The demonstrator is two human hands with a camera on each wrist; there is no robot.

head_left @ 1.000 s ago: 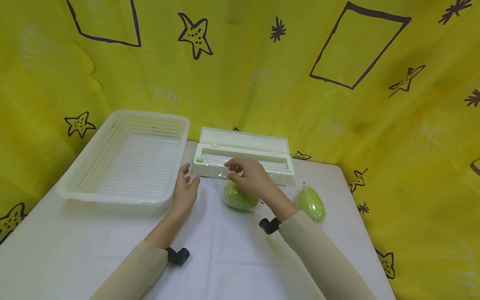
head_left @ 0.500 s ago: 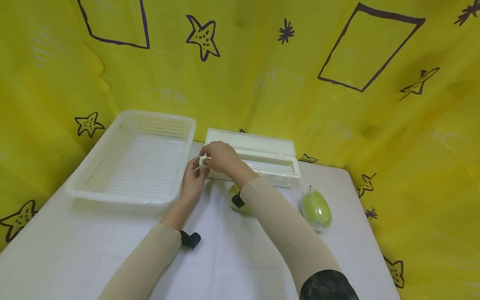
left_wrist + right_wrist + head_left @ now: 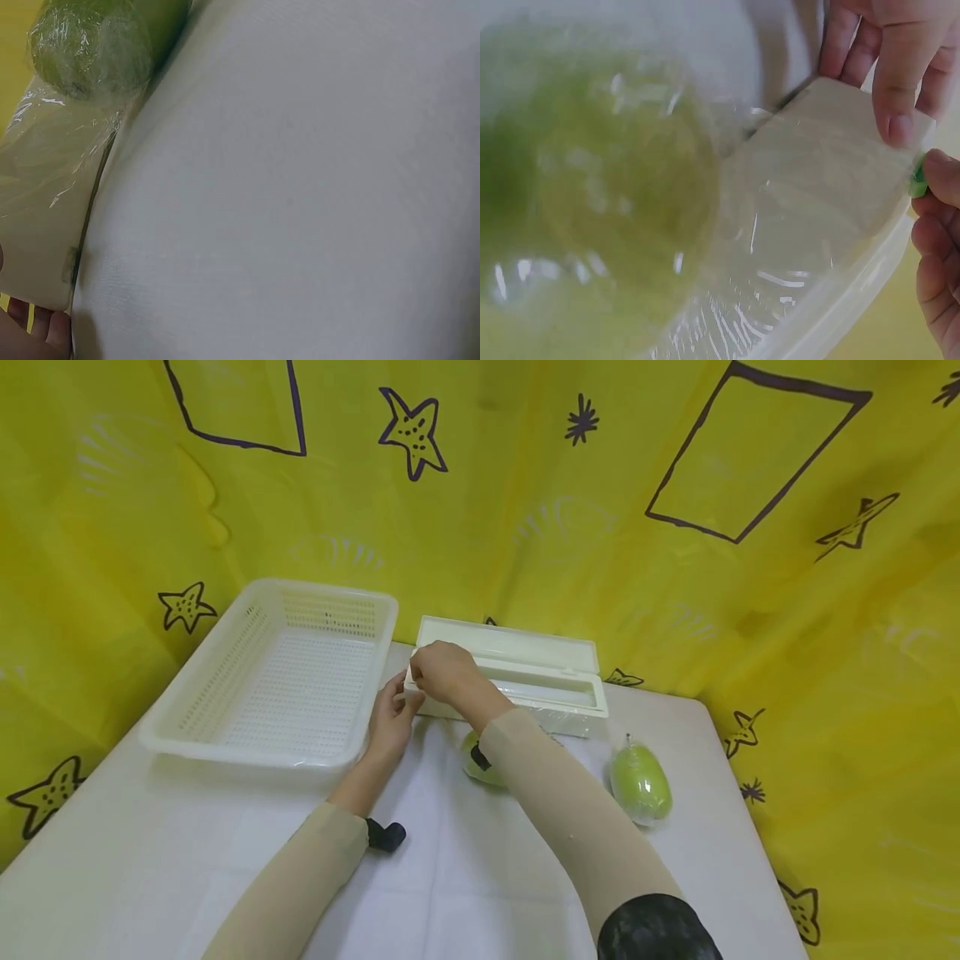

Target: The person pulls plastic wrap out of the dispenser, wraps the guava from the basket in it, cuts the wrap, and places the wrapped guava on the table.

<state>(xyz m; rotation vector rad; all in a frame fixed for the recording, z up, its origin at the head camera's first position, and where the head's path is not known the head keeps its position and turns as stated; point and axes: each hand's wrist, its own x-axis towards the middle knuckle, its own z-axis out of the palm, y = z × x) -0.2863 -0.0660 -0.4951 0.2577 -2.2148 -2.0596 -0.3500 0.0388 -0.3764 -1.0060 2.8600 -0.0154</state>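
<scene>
A white cling film dispenser (image 3: 528, 681) lies along the back of the table with its lid raised. At its left end, my left hand (image 3: 390, 722) holds the corner, thumb on the front face. My right hand (image 3: 447, 672) reaches across to the same end and pinches the small green slide cutter (image 3: 919, 180), best seen in the right wrist view. Clear cling film (image 3: 772, 240) runs from the dispenser to a green fruit (image 3: 97, 45) in front of it. My right forearm hides most of that fruit in the head view.
A second green fruit (image 3: 641, 783), wrapped in film with its stem up, lies to the right. On the left stands a white plastic basket (image 3: 255, 752) with perforated walls. A yellow patterned curtain (image 3: 480, 527) hangs right behind the table (image 3: 465, 877).
My right hand has moved left from above the nearer fruit to the dispenser's left end and now pinches the slide cutter. My left hand has come onto the dispenser's corner. The view has shifted slightly.
</scene>
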